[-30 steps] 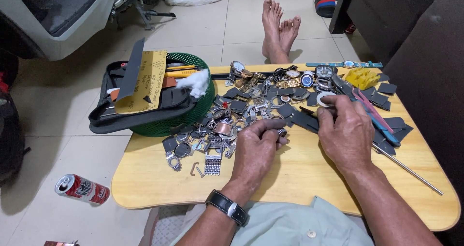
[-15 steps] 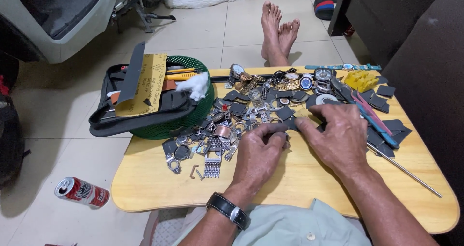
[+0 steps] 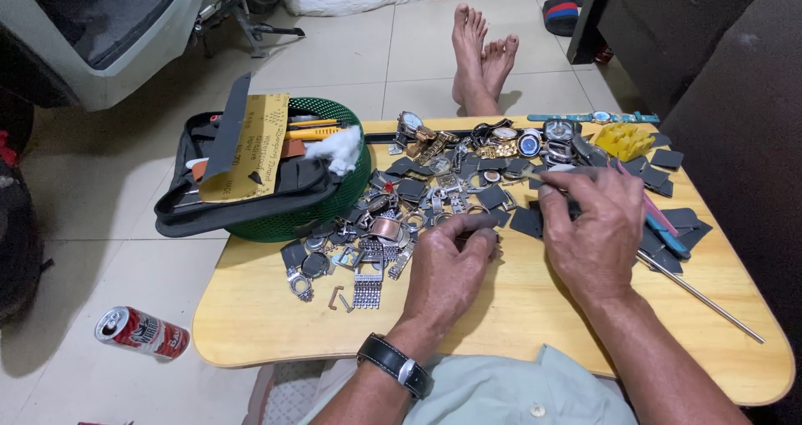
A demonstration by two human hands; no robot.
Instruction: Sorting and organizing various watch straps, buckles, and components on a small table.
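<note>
My left hand point(image 3: 447, 268), with a black wristwatch on its wrist, rests on the low wooden table point(image 3: 518, 325). Its fingers are curled around a small dark watch part point(image 3: 483, 235). Just to the right, my right hand point(image 3: 595, 225) pinches a thin metal tool point(image 3: 539, 179) whose tip points left over the parts. A pile of watch cases, straps and metal links point(image 3: 401, 216) spreads in front of both hands. What exactly the left fingers pinch is mostly hidden.
A green basket point(image 3: 342, 195) holds a black pouch point(image 3: 251, 204), a yellow sandpaper sheet point(image 3: 255, 145) and pencils at the table's left. A long metal rod point(image 3: 702, 295), pink and blue tools point(image 3: 660, 225) and a yellow block point(image 3: 622, 139) lie at the right. A drink can point(image 3: 142, 333) lies on the floor, and bare feet point(image 3: 480, 58) rest beyond the table.
My right hand moved in to meet the left over a dark part, then drew back slightly and now shows the thin tool. My left hand stayed almost still.
</note>
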